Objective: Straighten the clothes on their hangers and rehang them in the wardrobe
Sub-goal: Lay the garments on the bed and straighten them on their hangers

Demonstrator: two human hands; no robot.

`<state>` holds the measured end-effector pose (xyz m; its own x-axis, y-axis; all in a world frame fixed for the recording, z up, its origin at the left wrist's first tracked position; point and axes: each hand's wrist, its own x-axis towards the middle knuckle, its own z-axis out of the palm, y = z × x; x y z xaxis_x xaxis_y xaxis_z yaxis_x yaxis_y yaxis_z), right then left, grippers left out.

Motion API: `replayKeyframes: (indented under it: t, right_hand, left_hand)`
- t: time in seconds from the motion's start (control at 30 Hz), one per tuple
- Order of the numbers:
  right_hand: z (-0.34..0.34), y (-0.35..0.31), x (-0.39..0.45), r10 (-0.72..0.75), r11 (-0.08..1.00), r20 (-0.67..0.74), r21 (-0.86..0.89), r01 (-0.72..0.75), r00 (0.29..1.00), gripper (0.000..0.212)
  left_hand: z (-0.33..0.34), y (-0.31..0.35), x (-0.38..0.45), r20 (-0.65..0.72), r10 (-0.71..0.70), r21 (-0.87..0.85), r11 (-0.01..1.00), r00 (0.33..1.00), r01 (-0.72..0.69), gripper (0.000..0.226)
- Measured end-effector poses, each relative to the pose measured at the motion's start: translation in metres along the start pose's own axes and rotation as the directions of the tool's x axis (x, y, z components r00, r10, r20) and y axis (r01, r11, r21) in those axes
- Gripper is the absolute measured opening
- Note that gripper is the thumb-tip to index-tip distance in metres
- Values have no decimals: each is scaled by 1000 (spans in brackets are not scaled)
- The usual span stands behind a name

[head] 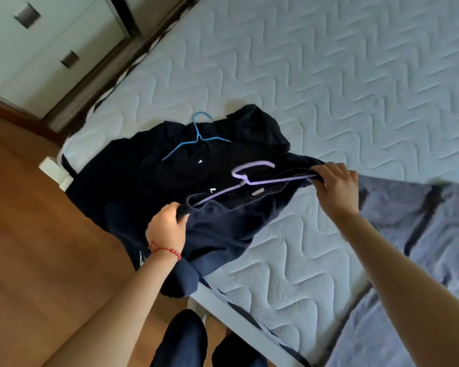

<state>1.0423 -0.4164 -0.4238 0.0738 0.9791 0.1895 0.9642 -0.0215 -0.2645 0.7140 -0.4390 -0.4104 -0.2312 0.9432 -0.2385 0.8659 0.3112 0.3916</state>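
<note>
Head view: navy top (217,229) on purple hanger (249,182) lies on mattress (329,88) edge. Left hand (166,226) grip closed on one shoulder, right hand (334,182) pinching other; straightening underway. Black top (170,168) on blue hanger (198,139), at 11 o'clock, untouched. Nothing rehung yet; wardrobe (37,49) far, 10 o'clock.
</note>
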Motion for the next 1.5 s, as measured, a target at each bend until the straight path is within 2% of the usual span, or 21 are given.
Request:
replayKeyframes:
  t: [0.2,0.33,0.43,0.7,0.83,0.93,1.17,1.3,1.5]
  right_hand:
    - [-40,-59,61,3,1000,-138,-3,-3,990,17]
    - [-76,-107,95,44,995,-171,97,-28,984,29]
    - [-112,-142,116,82,988,-257,148,-45,963,35]
    - [-214,-210,150,165,980,-431,176,-96,887,43]
    - [-270,-230,153,214,973,-512,188,-135,832,27]
    - [-315,-238,148,228,971,-561,186,-147,796,20]
    - [-379,-227,108,351,936,-590,239,-259,727,17]
    - [-396,-206,69,451,893,-573,280,-354,684,16]
    - [-413,-153,7,622,782,-542,400,-478,565,16]
  left_hand:
    - [-89,5,73,-206,64,-134,987,976,-93,21]
    - [-156,15,118,-263,98,-219,963,960,-158,26]
    - [-207,26,143,-300,159,-228,945,941,-233,25]
    - [-337,80,188,-460,323,-256,844,827,-472,29]
    - [-388,111,192,-502,354,-326,768,789,-551,31]
    - [-421,135,186,-502,430,-350,692,750,-631,33]
    - [-446,182,150,-466,573,-397,545,674,-738,28]
    - [-429,211,126,-411,646,-428,486,643,-762,28]
    - [-385,257,80,-334,709,-483,438,622,-758,30]
